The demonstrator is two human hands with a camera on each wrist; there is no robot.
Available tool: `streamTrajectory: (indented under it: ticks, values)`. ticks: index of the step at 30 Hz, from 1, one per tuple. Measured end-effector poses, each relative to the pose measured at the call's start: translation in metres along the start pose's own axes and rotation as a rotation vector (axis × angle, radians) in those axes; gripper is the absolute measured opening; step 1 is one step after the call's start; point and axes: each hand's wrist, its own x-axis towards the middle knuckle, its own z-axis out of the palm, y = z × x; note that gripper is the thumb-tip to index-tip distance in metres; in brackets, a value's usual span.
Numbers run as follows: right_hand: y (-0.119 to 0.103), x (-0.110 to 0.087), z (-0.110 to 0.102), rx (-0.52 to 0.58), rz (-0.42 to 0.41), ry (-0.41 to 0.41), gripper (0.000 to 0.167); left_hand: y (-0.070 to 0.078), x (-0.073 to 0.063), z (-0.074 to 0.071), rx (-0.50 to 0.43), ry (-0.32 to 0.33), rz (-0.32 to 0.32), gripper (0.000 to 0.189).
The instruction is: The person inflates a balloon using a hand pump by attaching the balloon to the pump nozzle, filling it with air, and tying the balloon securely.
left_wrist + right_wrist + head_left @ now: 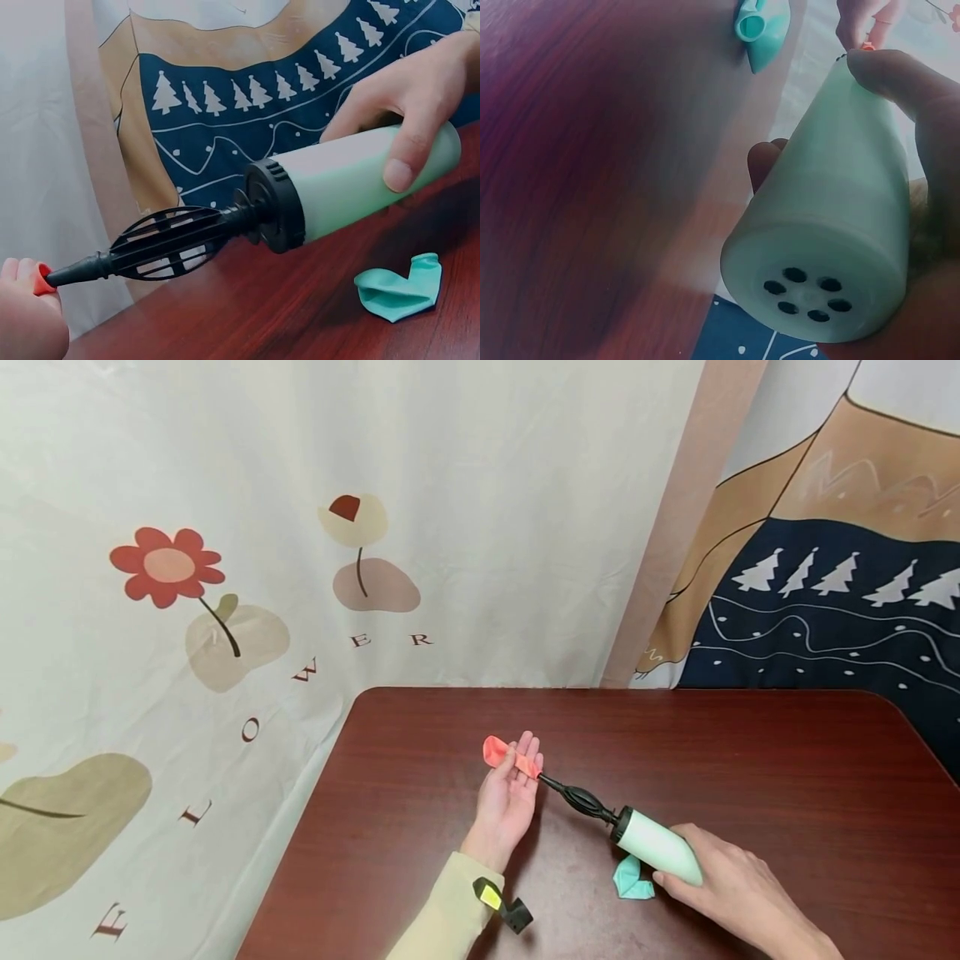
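Note:
A limp coral balloon point(495, 751) lies across the fingers of my left hand point(507, 802), palm up, with the thumb pressing it there. Its neck sits over the black nozzle tip of a balloon pump point(660, 843). Around the pump's pale green barrel point(367, 176) curls my right hand point(738, 885), near the rear end. The right wrist view shows several holes in the barrel's round base point(810, 289). In the left wrist view only the balloon's orange-red rim shows at the nozzle, the rest hidden by the left hand.
A flat, folded teal balloon point(633, 879) rests on the dark red-brown table point(375, 827), just below the pump barrel. Printed curtains point(487, 527) hang behind and to the left. My left sleeve carries a black strap with a small camera point(516, 915).

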Motion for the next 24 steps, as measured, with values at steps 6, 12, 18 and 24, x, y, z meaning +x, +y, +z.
streamTrajectory:
  ticks: [6, 12, 18, 24]
  values:
    - [-0.005, 0.002, 0.001, 0.002, -0.005, 0.014, 0.060, 0.000, -0.006, -0.001, 0.007, -0.066, -0.025, 0.063]
    - [-0.011, 0.004, 0.003, 0.012, -0.020, 0.055, 0.059, -0.001, -0.011, -0.001, 0.062, -0.139, -0.009, 0.051]
    - [-0.015, 0.006, 0.006, 0.016, -0.031, 0.070, 0.060, -0.006, -0.013, -0.001, 0.200, -0.200, 0.053, 0.030]
    - [-0.019, 0.008, 0.009, 0.021, -0.042, 0.093, 0.061, -0.009, -0.015, -0.002, 0.336, -0.257, 0.082, 0.025]
